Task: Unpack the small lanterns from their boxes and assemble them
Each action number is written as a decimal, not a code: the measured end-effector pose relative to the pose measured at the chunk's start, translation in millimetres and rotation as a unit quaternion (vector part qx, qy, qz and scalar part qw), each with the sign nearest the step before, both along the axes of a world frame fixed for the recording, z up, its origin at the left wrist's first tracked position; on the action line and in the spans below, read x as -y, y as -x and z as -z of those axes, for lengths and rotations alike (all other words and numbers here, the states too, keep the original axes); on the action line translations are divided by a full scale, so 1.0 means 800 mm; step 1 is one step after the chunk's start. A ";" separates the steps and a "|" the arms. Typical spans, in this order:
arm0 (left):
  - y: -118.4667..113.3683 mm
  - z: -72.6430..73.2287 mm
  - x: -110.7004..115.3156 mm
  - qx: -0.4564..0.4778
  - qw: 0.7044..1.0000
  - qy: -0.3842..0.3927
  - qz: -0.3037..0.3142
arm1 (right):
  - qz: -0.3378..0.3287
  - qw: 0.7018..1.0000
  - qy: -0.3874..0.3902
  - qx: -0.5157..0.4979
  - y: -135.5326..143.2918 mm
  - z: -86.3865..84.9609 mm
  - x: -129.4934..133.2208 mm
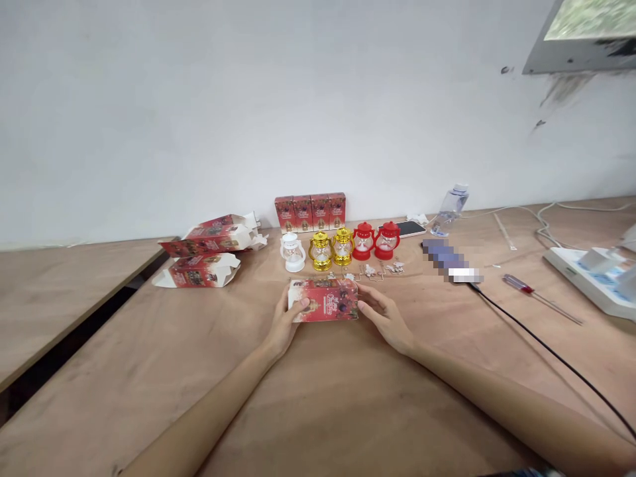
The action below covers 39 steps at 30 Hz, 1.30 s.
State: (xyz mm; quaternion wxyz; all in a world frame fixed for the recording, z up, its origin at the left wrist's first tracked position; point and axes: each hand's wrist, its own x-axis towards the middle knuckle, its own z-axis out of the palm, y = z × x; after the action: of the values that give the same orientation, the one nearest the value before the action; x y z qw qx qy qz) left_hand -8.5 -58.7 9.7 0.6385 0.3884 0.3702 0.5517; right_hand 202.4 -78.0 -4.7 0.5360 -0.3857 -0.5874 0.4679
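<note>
A red Christmas-printed cardboard box point(330, 301) lies on its side between my two hands. My left hand point(287, 318) grips its left end, thumb across the front face. My right hand point(386, 320) closes on the right end, with the thumb at the edge and the fingers behind. Just beyond the box stand small lanterns: a white lantern point(293, 254), two gold ones, the nearer being a gold lantern point(321, 253), and two red ones, including a red lantern point(387, 242). Small metal hooks and pale bits point(370, 271) lie before them.
Several upright red boxes point(311, 212) stand against the wall. Opened flat boxes point(209, 238) are piled at left, near a gap between tables. To the right are a phone point(408, 229), a water bottle point(450, 209), a screwdriver point(539, 298), a black cable point(546, 343) and a power strip point(593, 278).
</note>
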 end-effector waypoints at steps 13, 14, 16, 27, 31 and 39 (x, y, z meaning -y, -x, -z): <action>0.007 0.002 -0.002 -0.006 1.000 -0.001 0.023 | 0.092 0.995 -0.014 0.048 0.000 -0.006 0.015; 0.009 0.002 -0.004 0.011 0.999 0.023 0.020 | 0.112 0.992 -0.022 0.046 -0.003 -0.006 0.014; 0.013 -0.001 -0.007 0.042 0.996 0.071 0.014 | 0.145 0.988 -0.031 0.037 -0.008 -0.006 0.012; 0.025 -0.009 -0.015 0.136 0.980 0.133 0.050 | 0.009 0.980 0.106 -0.167 -0.005 -0.001 -0.006; 0.025 -0.008 -0.015 0.149 0.977 0.142 0.059 | -0.037 0.964 0.173 -0.197 -0.010 -0.005 -0.011; 0.024 -0.009 -0.013 0.133 0.980 0.128 0.069 | -0.093 0.934 0.230 -0.256 -0.017 -0.001 -0.018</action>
State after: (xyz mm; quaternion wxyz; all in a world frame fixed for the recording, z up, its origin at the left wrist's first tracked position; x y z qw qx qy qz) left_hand -27.7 -48.0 16.8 0.7631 0.2510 0.3222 0.5008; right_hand 215.9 -63.2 -3.8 0.5191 -0.3089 -0.3402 0.7207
